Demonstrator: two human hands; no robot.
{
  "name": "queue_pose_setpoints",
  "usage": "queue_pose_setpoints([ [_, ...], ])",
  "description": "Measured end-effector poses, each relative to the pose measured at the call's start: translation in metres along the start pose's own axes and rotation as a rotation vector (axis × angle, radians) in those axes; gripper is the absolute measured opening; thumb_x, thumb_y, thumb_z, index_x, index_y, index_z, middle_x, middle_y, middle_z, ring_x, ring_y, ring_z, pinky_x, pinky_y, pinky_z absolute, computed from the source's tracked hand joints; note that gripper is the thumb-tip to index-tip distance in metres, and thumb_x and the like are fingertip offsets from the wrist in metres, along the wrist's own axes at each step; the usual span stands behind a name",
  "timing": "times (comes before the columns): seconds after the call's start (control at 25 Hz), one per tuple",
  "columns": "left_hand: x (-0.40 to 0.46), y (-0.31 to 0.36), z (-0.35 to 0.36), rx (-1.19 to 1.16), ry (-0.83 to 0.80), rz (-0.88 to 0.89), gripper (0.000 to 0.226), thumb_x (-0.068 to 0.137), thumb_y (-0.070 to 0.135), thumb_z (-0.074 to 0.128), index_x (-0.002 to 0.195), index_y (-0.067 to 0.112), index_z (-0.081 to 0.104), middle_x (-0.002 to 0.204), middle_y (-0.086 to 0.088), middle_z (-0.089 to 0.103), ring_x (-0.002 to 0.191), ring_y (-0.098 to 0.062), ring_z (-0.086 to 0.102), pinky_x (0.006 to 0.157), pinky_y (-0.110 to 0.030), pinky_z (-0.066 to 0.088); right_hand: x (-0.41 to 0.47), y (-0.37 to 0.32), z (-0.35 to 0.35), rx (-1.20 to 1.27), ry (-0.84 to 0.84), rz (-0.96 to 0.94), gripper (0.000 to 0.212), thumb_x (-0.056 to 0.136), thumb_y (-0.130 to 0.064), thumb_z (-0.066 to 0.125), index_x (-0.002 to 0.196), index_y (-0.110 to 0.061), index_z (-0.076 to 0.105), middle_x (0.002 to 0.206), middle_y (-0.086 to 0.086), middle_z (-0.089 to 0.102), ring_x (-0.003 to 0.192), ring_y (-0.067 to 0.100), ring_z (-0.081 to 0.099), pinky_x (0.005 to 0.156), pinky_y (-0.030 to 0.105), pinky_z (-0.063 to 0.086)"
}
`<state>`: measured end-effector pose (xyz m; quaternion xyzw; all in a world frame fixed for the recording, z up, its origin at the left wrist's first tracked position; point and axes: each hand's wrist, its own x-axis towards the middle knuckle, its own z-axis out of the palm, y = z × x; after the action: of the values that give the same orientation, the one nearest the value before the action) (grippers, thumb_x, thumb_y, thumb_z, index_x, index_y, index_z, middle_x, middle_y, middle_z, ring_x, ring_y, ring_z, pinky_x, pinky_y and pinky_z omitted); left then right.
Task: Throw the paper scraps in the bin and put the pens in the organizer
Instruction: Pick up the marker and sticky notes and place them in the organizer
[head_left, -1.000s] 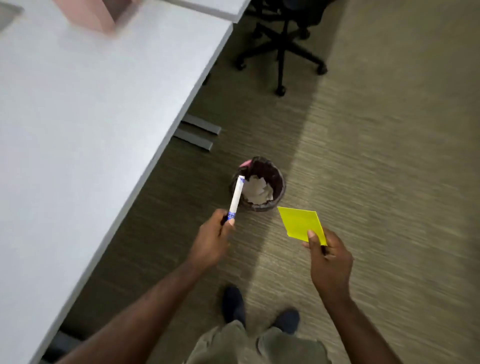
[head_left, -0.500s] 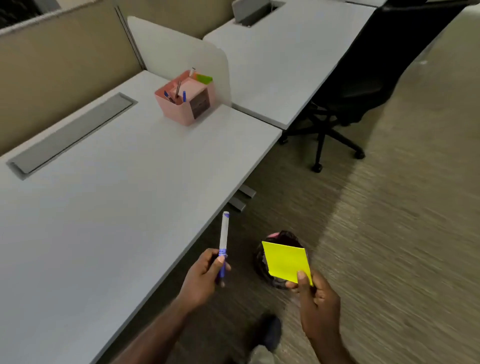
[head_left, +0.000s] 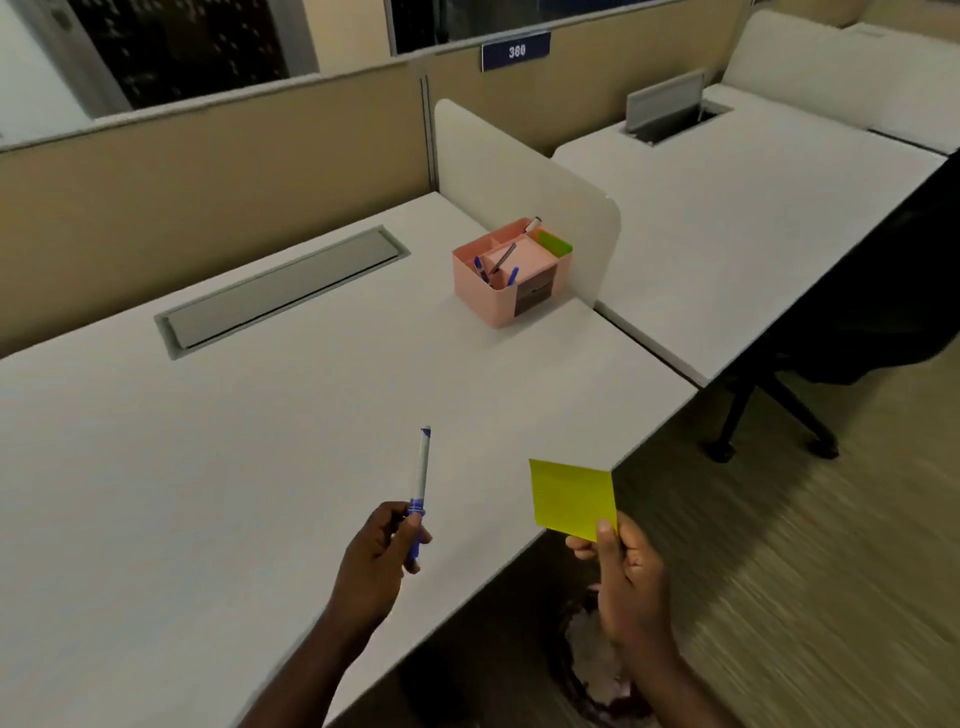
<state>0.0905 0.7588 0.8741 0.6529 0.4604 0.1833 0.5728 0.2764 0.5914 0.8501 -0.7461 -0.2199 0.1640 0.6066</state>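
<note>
Yellow note (head_left: 571, 499) pinched in right hand (head_left: 631, 582), pen (head_left: 420, 483) gripped in left hand (head_left: 376, 558). View lifted from bin (head_left: 587, 670) to organizer (head_left: 478, 291). Pen goes next, likely.

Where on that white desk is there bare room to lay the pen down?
The desk is bare between the left hand holding the pen and the pink organizer, and between the grey cable hatch and the near edge. It is crowded only where the organizer sits against the white divider.
</note>
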Motion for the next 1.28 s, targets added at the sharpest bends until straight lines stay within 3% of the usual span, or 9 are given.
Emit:
queue_pose_setpoints([
  [0.16,0.054,0.001,-0.043,-0.017,0.028,-0.008,0.014,0.096,0.028,0.048,0.093,0.027,0.062,0.082,0.000,0.070,0.059,-0.006,0.057,0.055,-0.014,0.047,0.056,-0.020,0.055,0.003,0.051,-0.061,0.022,0.094,-0.034,0.042,0.093,-0.031,0.064,0.076,0.000,0.073,0.070,0.015,0.070,0.068,0.028,0.056],
  [0.36,0.093,0.002,-0.078,0.047,0.077,-0.005,0.012,0.094,0.028,0.051,0.091,0.034,0.060,0.085,0.009,0.069,0.061,-0.004,0.057,0.059,-0.017,0.046,0.121,-0.036,0.085,0.002,0.098,-0.127,0.021,0.094,-0.034,0.043,0.095,-0.025,0.062,0.078,0.009,0.070,0.067,0.009,0.069,0.064,0.017,0.055],
  [0.52,0.129,0.016,-0.092,0.192,0.240,0.061,0.015,0.090,0.027,0.059,0.088,0.041,0.059,0.084,0.013,0.067,0.068,-0.017,0.058,0.060,-0.028,0.046,0.202,-0.046,0.088,-0.105,0.174,-0.241,0.025,0.096,-0.035,0.044,0.097,-0.018,0.062,0.084,0.016,0.066,0.069,0.009,0.068,0.063,0.010,0.050],
  [0.72,0.163,0.039,-0.082,0.331,0.409,0.102,0.013,0.088,0.027,0.060,0.093,0.039,0.057,0.087,0.017,0.063,0.073,-0.009,0.056,0.054,-0.025,0.041,0.320,-0.069,0.088,-0.369,0.323,-0.432,0.023,0.095,-0.017,0.052,0.105,-0.001,0.066,0.086,0.018,0.061,0.074,0.009,0.053,0.065,0.003,0.035],
  [0.8,0.173,0.046,-0.075,0.389,0.430,0.119,0.016,0.087,0.026,0.062,0.094,0.039,0.057,0.088,0.017,0.062,0.078,-0.007,0.055,0.056,-0.024,0.039,0.362,-0.077,0.094,-0.430,0.334,-0.438,0.023,0.095,-0.015,0.053,0.109,-0.003,0.065,0.090,0.020,0.062,0.075,0.018,0.055,0.066,0.008,0.033],
  [0.88,0.179,0.049,-0.063,0.427,0.437,0.121,0.018,0.086,0.025,0.063,0.096,0.039,0.056,0.089,0.019,0.061,0.082,-0.005,0.053,0.058,-0.025,0.039,0.398,-0.080,0.103,-0.498,0.310,-0.437,0.025,0.095,-0.017,0.052,0.111,-0.004,0.064,0.096,0.021,0.064,0.085,0.030,0.061,0.073,0.020,0.042],
  [1.0,0.183,0.052,-0.047,0.433,0.435,0.108,0.023,0.086,0.024,0.063,0.095,0.043,0.055,0.090,0.021,0.061,0.084,-0.002,0.050,0.061,-0.025,0.039,0.431,-0.078,0.118,-0.594,0.260,-0.394,0.028,0.095,-0.020,0.051,0.115,-0.005,0.063,0.103,0.020,0.066,0.094,0.035,0.063,0.079,0.037,0.053],
  [1.28,0.187,0.056,-0.030,0.436,0.422,0.096,0.031,0.085,0.023,0.065,0.092,0.051,0.053,0.090,0.020,0.062,0.085,-0.003,0.052,0.063,-0.026,0.041,0.470,-0.064,0.133,-0.745,0.139,-0.375,0.025,0.095,-0.017,0.050,0.110,-0.002,0.064,0.105,0.022,0.065,0.094,0.037,0.063,0.081,0.041,0.052],
])
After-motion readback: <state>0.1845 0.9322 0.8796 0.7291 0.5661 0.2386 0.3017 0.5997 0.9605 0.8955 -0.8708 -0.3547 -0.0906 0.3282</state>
